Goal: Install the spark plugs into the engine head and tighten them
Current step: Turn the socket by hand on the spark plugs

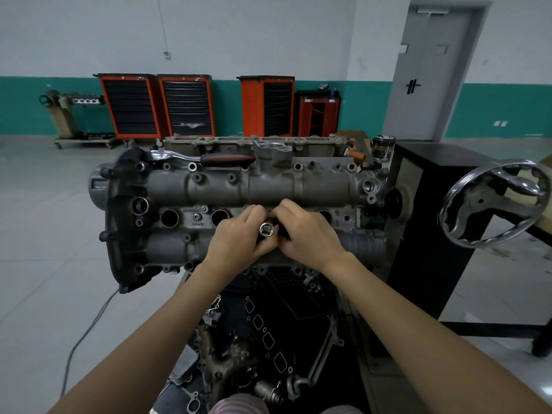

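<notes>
Head view: a person is leaning over an engine head (248, 186) mounted on a stand, and both hands are meeting at its middle around a socket (265, 229). The left hand (239, 234) is curling its fingers round the socket from the left, and the right hand (304, 231) is pinching it from the right; the socket's open square drive end is facing up between the thumbs. Below the grip, the socket's lower end is going down toward a plug well, but the hands are hiding the well and any spark plug inside it. Left of the grip, two wells (169, 218) are standing open and dark. Beyond the grip, a ratchet (206, 158) is lying on the head's far edge, untouched. Judged from its look, the socket is smooth polished steel, stiff, fairly light and likely slippery, so holding it round the barrel near the top seems best. The plug's thread is probably easy to cross, so gentle finger turning first looks wise.
</notes>
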The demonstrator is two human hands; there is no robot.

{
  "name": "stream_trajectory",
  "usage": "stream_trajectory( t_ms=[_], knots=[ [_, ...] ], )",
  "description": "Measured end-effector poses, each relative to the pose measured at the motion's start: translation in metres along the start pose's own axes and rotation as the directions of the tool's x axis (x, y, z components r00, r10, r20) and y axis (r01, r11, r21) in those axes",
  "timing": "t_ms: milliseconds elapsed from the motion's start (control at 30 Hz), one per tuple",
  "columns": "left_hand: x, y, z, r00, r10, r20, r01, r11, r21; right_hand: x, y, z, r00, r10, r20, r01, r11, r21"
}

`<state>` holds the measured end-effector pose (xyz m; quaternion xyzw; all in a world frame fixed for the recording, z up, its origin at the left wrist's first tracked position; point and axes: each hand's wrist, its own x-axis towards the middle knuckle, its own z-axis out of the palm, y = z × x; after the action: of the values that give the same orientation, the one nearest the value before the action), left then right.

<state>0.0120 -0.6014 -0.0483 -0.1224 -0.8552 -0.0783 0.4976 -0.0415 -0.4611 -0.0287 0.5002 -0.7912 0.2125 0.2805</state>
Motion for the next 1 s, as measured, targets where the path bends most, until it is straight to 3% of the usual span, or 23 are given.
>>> stream_trajectory(
  t_ms=[1000],
  knots=[
    [-0.0003, -0.0001, 0.0002, 1.000, -0.013, 0.001, 0.013, 0.999, 0.036, -0.0004, 0.0006, 0.0017, 0.998, 0.027, -0.056, -0.024, 0.998, 0.058]
  ],
)
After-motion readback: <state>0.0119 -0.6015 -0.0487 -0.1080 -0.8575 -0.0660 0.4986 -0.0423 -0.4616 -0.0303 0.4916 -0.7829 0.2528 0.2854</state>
